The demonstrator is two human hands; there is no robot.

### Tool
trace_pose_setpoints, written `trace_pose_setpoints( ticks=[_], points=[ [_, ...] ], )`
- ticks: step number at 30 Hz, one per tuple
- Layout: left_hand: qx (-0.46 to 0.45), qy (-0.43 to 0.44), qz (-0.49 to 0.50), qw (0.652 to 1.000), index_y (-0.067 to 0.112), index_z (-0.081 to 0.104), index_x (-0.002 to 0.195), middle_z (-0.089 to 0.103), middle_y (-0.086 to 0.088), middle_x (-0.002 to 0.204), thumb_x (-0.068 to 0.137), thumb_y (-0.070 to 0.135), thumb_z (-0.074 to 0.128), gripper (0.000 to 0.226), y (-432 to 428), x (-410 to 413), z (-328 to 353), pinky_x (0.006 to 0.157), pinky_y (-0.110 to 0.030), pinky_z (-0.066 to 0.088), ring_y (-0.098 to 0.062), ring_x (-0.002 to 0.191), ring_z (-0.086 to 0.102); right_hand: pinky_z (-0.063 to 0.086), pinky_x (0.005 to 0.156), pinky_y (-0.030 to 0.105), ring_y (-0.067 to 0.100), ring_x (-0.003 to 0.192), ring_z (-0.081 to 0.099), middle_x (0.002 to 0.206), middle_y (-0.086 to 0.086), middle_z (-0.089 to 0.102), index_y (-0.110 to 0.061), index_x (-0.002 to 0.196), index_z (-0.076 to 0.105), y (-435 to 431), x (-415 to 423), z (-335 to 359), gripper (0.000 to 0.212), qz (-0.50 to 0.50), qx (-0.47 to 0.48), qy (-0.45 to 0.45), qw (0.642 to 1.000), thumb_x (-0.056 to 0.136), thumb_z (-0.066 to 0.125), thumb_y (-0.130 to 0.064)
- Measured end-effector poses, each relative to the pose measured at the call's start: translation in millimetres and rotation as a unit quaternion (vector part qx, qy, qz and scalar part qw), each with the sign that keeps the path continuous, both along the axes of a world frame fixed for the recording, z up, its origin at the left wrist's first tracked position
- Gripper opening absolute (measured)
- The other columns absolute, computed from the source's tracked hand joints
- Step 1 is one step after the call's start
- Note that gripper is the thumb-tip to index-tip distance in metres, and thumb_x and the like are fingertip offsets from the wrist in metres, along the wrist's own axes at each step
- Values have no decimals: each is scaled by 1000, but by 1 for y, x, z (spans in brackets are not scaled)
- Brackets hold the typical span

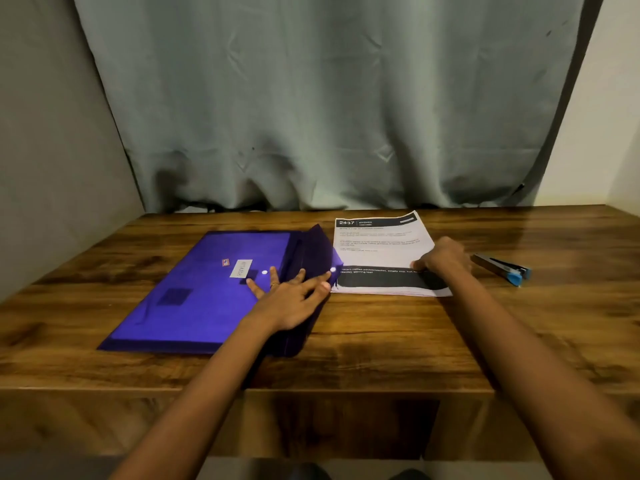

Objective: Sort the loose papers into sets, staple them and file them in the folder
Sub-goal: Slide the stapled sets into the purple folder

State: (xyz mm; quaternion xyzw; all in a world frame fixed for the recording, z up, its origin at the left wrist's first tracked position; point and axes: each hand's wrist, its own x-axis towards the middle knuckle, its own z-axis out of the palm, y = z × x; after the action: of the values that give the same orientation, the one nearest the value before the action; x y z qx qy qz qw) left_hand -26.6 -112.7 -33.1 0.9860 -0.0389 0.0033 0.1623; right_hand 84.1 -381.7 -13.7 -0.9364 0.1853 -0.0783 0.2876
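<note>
A purple plastic folder (207,292) lies flat on the left half of the wooden table, its flap (308,251) raised along the right side. My left hand (291,296) rests on the folder near the flap with fingers spread, fingertips touching the flap's edge. To the right lies a stack of printed papers (377,251) with a black band across the lower part. My right hand (441,259) pinches the stack's right edge. A black and blue stapler (502,268) lies on the table just right of that hand, untouched.
The wooden table (381,341) runs to a front edge near me. A grey curtain (329,98) hangs behind the table's far edge. Walls close in on the left and the right.
</note>
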Motion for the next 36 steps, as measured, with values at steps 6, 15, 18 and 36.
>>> trace_pose_setpoints(
  ticks=[6,15,18,36],
  points=[
    [53,1,8,999,62,18,140,9,6,160,87,73,12,54,-5,0,-4,99,-74,-17,-42,143,-14,48,91,46,33,109,55,113,15,60,-11,95,57,0,-3,2,36,-16,18,-61,998,74,81,-28],
    [60,-3,13,998,62,19,140,10,6,160,86,74,14,55,-4,1,-5,100,-73,-15,-42,144,-13,52,83,36,30,98,61,111,18,62,-1,101,59,-20,6,17,22,-9,177,-48,983,85,69,-11],
    [62,-4,14,998,61,19,140,10,5,160,86,74,13,55,-4,1,-5,100,-73,-15,-42,143,-13,50,79,35,29,94,60,110,18,64,-3,103,62,-26,7,25,23,-2,232,-76,970,82,70,-5],
    [-71,-94,37,992,41,61,122,48,2,142,75,77,46,61,-2,-1,-6,103,-72,-7,-36,143,16,52,91,34,26,106,61,119,13,64,-10,107,63,20,-6,34,27,-16,306,-243,920,84,59,4]
  ],
)
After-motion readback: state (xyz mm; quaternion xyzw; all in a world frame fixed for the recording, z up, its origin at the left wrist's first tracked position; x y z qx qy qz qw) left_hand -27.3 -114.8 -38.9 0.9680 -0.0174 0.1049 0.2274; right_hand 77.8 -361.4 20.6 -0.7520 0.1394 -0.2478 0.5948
